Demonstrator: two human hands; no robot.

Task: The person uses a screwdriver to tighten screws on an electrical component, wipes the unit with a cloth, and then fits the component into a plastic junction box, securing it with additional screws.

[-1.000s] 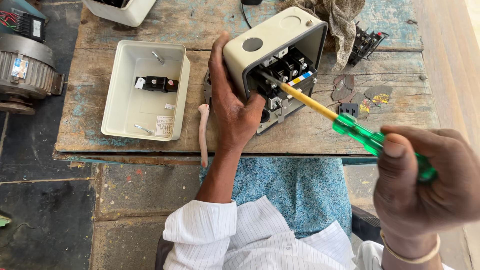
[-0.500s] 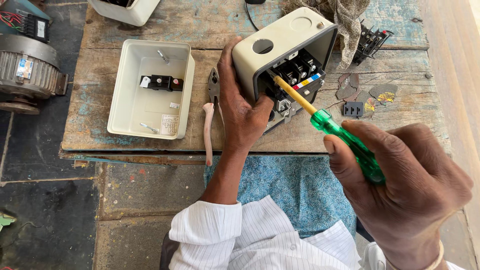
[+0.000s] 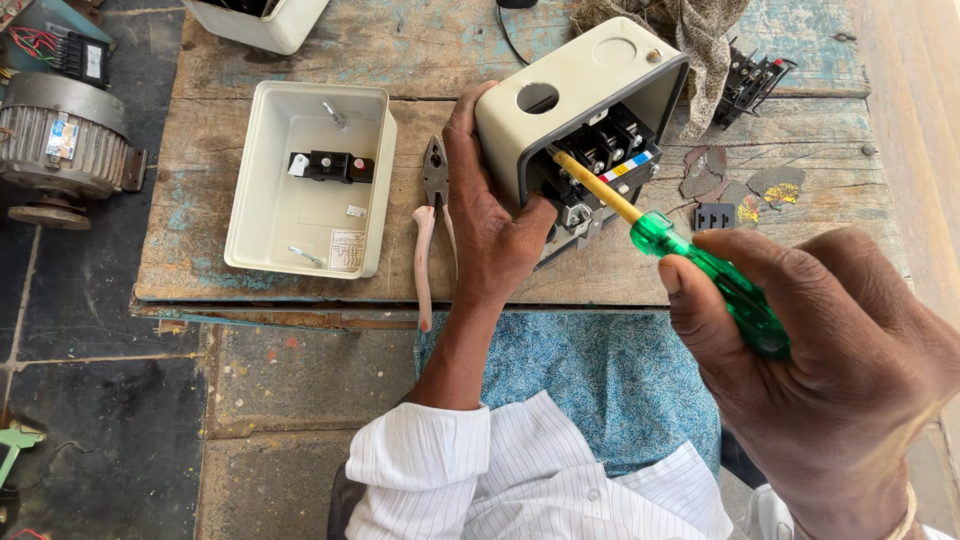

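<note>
Two hands: both busy.
Left hand (image 3: pixel 490 235): steadies the tilted grey switch box (image 3: pixel 575 95) on the wooden bench (image 3: pixel 200 240).
Right hand (image 3: pixel 830 350): gripping a green screwdriver (image 3: pixel 700 265), tip at the exposed terminals.
Progress: cover (image 3: pixel 305 180) already off, lying beside; reassembly remains.

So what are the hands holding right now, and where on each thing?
The right hand grips the screwdriver by its green handle. The left hand clasps the cream switch box by its open lower edge, tilted on the wooden table.

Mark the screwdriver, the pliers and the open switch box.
screwdriver (image 3: pixel 700 262), head view, green handle.
pliers (image 3: pixel 435 180), head view, metal head.
switch box (image 3: pixel 580 85), head view, grey casing top.
</note>
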